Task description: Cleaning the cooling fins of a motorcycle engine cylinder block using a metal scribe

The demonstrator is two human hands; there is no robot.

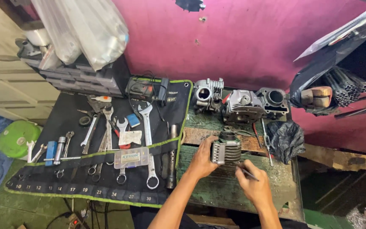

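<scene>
Hands first: right hand (pixel 255 186) pinches a thin pointed tool (pixel 247 173), tip aimed at the finned cylinder block (pixel 226 149) just ahead of it. Left hand (pixel 202 161) is wrapped around the block's left side, steadying it on the worn green bench (pixel 217 186). Looks like mid-strip: block is already off the engine, being picked at or cleaned. Beyond the hands, cylinder head (pixel 243 106), carburettor (pixel 208 94) and another casting (pixel 275 101) sit apart, nothing reassembled. Left of the left hand, wrench roll (pixel 85 178) lies open.
</scene>
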